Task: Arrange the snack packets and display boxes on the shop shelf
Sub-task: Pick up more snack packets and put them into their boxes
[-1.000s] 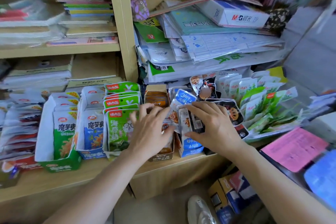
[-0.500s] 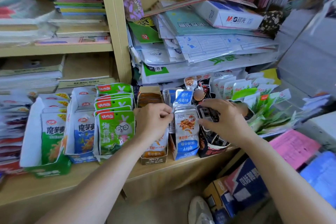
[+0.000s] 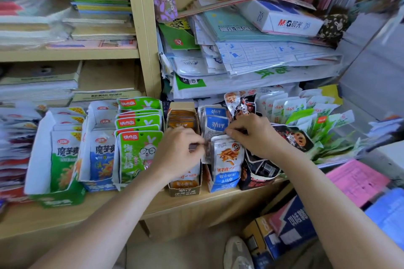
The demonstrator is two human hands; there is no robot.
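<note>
L hand [image 3: 177, 153]: pinching dark foil pkt [image 3: 195, 147] | R hand [image 3: 255, 135]: pinching blue-white foil pkt [image 3: 228, 157] | risk: tug tipping blue card box [image 3: 223, 186]

Two hands were out, left hand [image 3: 177, 153] and right hand [image 3: 255, 135], six display boxes [image 3: 184, 191] stood in a row, one white carton [image 3: 284, 19] lay above, one shoe [image 3: 237, 253] below.

Display boxes [image 3: 184, 191] touch side by side — entry from above only. Paper stack [image 3: 251, 85] hangs low over their far end; bare shelf [image 3: 76, 216] strip near-left.
</note>
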